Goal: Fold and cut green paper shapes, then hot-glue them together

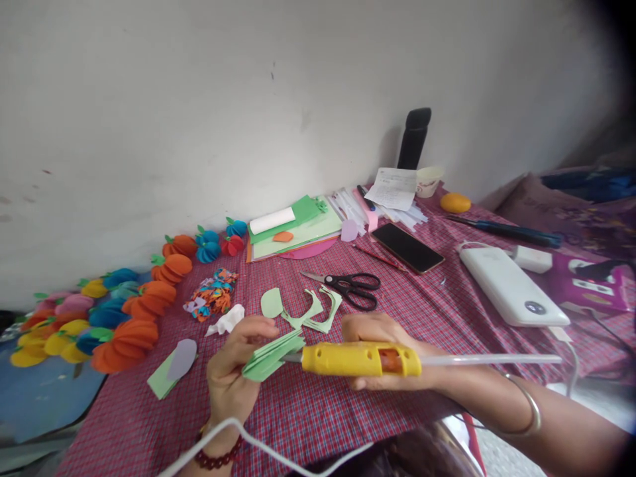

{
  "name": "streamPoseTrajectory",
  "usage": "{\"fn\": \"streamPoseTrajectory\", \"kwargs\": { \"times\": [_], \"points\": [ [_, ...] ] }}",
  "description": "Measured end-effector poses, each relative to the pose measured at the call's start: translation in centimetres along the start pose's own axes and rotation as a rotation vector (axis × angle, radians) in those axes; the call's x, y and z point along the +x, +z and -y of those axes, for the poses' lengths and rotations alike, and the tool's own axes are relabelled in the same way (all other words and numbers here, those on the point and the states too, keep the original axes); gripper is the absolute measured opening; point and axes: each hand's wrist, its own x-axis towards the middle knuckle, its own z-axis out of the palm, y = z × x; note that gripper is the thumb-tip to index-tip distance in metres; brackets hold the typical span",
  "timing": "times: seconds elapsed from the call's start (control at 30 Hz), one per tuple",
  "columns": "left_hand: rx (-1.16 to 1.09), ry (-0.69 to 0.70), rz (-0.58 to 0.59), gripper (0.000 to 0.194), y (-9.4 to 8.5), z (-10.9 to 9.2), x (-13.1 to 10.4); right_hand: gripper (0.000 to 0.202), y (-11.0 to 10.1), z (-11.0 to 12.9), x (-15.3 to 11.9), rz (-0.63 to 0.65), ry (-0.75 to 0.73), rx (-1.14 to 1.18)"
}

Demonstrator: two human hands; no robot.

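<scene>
My left hand [232,374] is closed around a fanned stack of folded light green paper pieces [273,356], low over the table. My right hand [380,331] grips a yellow hot glue gun [342,360], with a clear glue stick [491,359] jutting from its back end. The gun's nozzle points left and meets the green paper's edge; whether it touches I cannot tell. Just beyond my hands lie light green paper offcuts [322,318], a rounded green paper piece [271,303] and black-handled scissors [355,288] with their blades to the left.
Paper pumpkins [132,341] in several colours line the left side, near a pile of paper scraps [213,293]. Green paper sheets [298,245], a phone [407,246], a white power bank [511,285] and a blue-handled tool [517,232] lie farther back and right. A white cable [278,454] crosses in front.
</scene>
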Motion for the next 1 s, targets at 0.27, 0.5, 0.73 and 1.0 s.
{"fn": "streamPoseTrajectory", "kwargs": {
  "times": [0.27,0.5,0.73,1.0],
  "points": [
    [0.208,0.095,0.112,0.008,0.5,-1.1,0.7,0.046,0.2,0.4,0.0,-0.01,0.051,-0.002],
    [0.284,0.073,0.035,0.014,0.8,-1.8,0.8,0.04,0.2,0.6,-0.1,-0.099,0.135,-0.059],
    [0.184,0.096,-0.06,0.013,0.5,-1.0,0.5,0.047,0.4,0.0,0.0,-0.12,0.162,-0.155],
    [0.239,0.038,-0.042,0.008,0.7,-1.3,0.5,0.04,0.3,0.4,0.1,-0.035,0.124,-0.061]
  ]
}}
